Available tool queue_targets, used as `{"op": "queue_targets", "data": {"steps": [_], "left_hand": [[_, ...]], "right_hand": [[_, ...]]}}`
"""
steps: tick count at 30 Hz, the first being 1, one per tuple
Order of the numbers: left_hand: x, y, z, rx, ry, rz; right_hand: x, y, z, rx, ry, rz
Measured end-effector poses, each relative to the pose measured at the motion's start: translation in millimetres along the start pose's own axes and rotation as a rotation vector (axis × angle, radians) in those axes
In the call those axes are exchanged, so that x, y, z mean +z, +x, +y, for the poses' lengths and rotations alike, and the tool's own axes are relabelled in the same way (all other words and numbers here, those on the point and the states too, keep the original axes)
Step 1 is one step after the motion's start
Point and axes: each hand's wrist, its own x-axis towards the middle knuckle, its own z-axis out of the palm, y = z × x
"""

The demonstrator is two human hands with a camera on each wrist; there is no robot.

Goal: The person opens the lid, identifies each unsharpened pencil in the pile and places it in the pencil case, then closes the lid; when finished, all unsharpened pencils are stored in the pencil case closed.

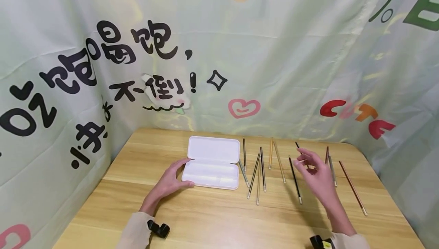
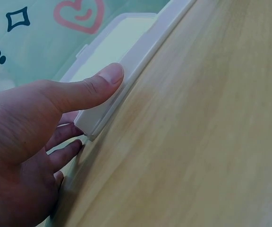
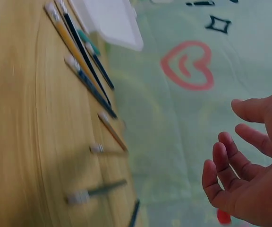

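A white pencil case (image 1: 212,174) lies on the table with its lid (image 1: 214,149) folded back. My left hand (image 1: 173,178) grips the case's left end, thumb along the front wall and fingers round the far side; the left wrist view shows the thumb (image 2: 91,90) against the white edge. Over the right part of the table, my right hand (image 1: 317,176) hovers with loosely bent fingers and nothing in them. Near it lie a black pencil (image 1: 295,182), a grey pencil (image 1: 332,171) and a reddish-brown pencil (image 1: 353,188). Some pencils are partly hidden behind this hand.
Several black and wood-coloured pencils lie scattered right of the case, among them a yellowish pencil (image 1: 279,162) and a black pencil (image 1: 262,169). A grey-green pencil (image 1: 244,174) lies against the case's right side. A printed curtain (image 1: 288,69) borders the table (image 1: 219,222).
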Motion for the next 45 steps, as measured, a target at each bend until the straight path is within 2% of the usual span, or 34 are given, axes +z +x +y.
{"op": "queue_targets", "data": {"steps": [4,16,22,26,30,37,45], "left_hand": [[0.5,-0.3,0.5,0.008,-0.011,0.000],[5.6,0.5,1.4,0.008,-0.010,-0.017],[5.9,1.2,1.6,0.001,-0.011,-0.018],[3.7,1.7,0.5,0.005,-0.013,-0.014],[2.1,1.8,-0.9,0.004,-0.010,-0.010],[1.3,-1.3,-2.3,0.002,-0.007,-0.006],[0.4,-0.5,-1.5,0.012,-0.008,-0.003]], "right_hand": [[-24,-5.6,11,0.026,-0.022,0.051],[-85,-11.6,62,0.239,-0.066,0.200],[-102,-20.3,88,0.396,-0.065,0.277],[-108,-24.6,104,0.439,-0.099,0.305],[-110,-27.4,120,0.463,-0.167,0.258],[-113,-33.7,135,0.451,-0.263,0.103],[-114,-34.1,140,0.405,-0.429,0.081]]}}
